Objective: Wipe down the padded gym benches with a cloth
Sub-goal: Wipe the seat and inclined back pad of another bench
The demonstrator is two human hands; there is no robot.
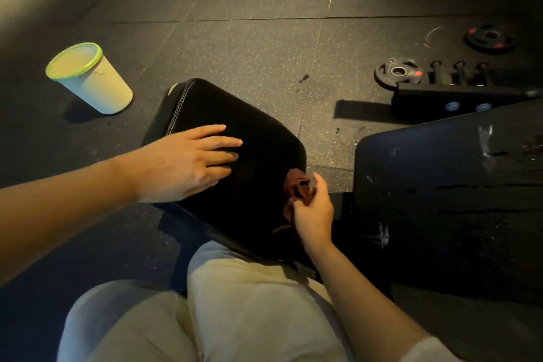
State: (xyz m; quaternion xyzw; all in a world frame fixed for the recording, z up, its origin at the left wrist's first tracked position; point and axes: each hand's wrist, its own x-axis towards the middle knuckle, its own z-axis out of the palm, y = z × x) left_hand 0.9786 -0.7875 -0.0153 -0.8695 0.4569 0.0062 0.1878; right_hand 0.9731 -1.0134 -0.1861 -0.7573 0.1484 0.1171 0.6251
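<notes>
A black padded bench seat [258, 123] with stitched edges fills the middle of the view. My left hand [188, 163] lies flat on its left part, fingers straight and spread toward the right. My right hand [313, 211] grips a small brown cloth [296, 185] against the seat's right edge, fingers curled round the bunched fabric. A second, larger black pad [452, 203] with scuffed white marks stands to the right, apart from both hands.
A pale bucket with a green rim [88, 78] stands on the rubber floor at the left. Two weight plates [396, 70] [489, 38] and a black frame bar [458, 98] lie at the back right. My knees in light trousers [235, 308] are below.
</notes>
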